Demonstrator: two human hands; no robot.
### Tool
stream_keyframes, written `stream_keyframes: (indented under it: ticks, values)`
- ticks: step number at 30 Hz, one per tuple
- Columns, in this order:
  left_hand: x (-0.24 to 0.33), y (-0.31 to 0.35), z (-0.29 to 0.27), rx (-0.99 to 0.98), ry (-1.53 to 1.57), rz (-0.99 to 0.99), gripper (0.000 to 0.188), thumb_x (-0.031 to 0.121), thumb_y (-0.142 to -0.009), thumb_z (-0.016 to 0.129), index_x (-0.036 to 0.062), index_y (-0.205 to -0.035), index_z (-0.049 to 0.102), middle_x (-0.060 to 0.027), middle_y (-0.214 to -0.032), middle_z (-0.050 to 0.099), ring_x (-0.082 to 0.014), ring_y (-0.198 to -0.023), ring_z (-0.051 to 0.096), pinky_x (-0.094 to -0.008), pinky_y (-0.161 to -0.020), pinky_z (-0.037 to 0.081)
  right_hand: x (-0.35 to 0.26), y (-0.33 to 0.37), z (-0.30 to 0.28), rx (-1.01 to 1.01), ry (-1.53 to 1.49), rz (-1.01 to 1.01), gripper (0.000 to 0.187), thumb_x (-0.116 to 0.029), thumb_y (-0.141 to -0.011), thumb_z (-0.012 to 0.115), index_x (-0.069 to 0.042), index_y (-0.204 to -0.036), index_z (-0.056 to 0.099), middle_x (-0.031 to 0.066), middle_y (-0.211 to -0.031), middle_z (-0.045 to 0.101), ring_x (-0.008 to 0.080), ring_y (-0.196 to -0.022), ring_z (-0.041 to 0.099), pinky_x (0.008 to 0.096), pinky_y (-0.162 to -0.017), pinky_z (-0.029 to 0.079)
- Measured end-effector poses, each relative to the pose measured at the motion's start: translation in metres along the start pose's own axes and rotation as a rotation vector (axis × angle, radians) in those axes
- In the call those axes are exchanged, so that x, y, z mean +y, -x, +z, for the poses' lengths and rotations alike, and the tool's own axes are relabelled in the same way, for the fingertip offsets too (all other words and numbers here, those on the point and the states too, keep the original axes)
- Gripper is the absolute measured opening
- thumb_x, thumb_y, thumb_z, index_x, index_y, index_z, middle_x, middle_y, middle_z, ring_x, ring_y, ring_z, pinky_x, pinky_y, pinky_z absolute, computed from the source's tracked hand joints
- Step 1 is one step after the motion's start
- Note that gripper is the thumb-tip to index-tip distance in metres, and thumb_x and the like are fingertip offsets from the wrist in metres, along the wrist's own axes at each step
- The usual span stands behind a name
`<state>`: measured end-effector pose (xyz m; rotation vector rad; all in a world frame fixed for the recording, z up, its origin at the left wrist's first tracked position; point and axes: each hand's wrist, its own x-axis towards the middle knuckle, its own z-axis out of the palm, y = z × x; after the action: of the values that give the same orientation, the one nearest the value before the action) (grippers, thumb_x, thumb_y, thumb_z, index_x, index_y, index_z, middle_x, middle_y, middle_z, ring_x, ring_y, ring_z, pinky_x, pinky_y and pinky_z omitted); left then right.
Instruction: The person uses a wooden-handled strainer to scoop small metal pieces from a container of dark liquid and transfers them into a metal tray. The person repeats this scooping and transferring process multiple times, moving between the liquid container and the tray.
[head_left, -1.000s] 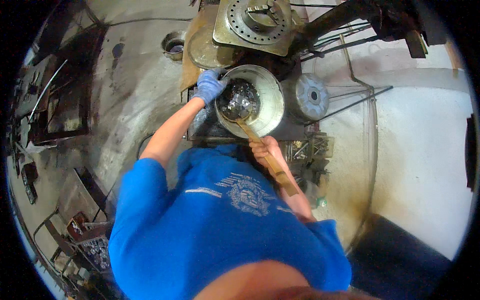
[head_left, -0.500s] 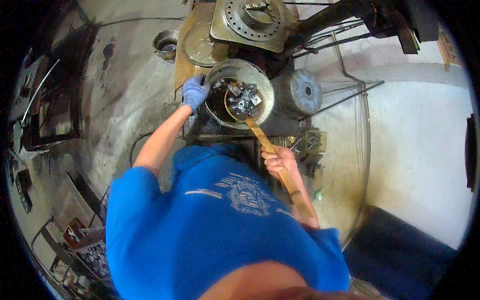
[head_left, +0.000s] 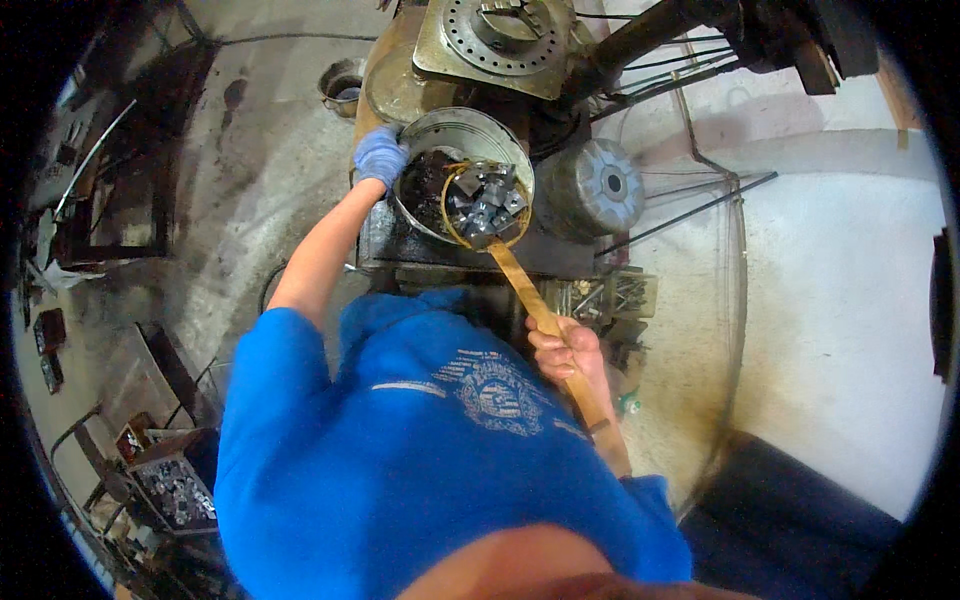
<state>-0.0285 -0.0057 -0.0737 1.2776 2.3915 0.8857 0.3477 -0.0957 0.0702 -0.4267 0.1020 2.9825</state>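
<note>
Blue short-sleeved shirt, pale printed emblem on front; blue glove on left hand; right hand bare.

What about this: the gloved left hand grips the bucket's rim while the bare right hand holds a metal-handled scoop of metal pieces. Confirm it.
Not quite. In the head view the scoop has a wooden handle, not metal. The rest holds: the gloved left hand grips the bucket rim and the bare right hand holds the handle.

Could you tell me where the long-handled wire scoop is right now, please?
In the head view, upper centre: the wire scoop, loaded with metal parts, sits over the round metal tub, its handle gripped by the right hand.
</note>
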Motion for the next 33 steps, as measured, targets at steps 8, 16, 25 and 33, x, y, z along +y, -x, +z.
stream_keyframes:
  ticks: [8,16,25,33]
  values:
    - [0.013,0.006,-0.011,-0.037,-0.205,-0.023,0.03,0.029,-0.071,0.054,0.016,-0.096,0.063,-0.0146,-0.09,0.062,-0.0315,-0.085,0.058,-0.0405,-0.075,0.045,0.005,0.015,-0.024,0.08,0.238,-0.035,0.05,-0.022,-0.07,0.066,-0.006,-0.11,0.042,-0.003,-0.067,0.034,0.0061,-0.048,0.033,0.0226,-0.036,0.033]
    - [0.004,0.003,0.001,0.0,-0.147,0.001,0.031,0.031,-0.072,0.054,0.0164,-0.098,0.063,-0.0144,-0.091,0.062,-0.0318,-0.086,0.058,-0.0407,-0.075,0.045,0.0,0.019,-0.041,0.058,0.239,0.022,0.05,-0.025,-0.067,0.068,-0.007,-0.106,0.041,-0.0031,-0.066,0.033,0.0053,-0.046,0.031,0.0207,-0.033,0.029]
    - [-0.006,0.008,0.003,0.034,-0.192,0.003,0.029,0.03,-0.071,0.055,0.0149,-0.094,0.063,-0.014,-0.087,0.062,-0.0324,-0.082,0.059,-0.0413,-0.072,0.046,0.004,0.017,-0.025,0.502,0.494,-0.015,0.043,-0.026,-0.073,0.061,-0.007,-0.106,0.04,-0.0018,-0.066,0.034,0.007,-0.043,0.033,0.0225,-0.031,0.031]
    - [0.017,0.015,-0.014,0.095,-0.093,0.003,0.022,0.026,-0.068,0.057,0.0114,-0.084,0.063,-0.0159,-0.081,0.062,-0.0344,-0.075,0.059,-0.043,-0.067,0.047,-0.007,0.025,-0.058,0.132,0.271,0.022,0.047,-0.019,-0.075,0.059,-0.003,-0.114,0.039,0.0007,-0.068,0.038,0.0113,-0.051,0.041,0.0279,-0.039,0.04]
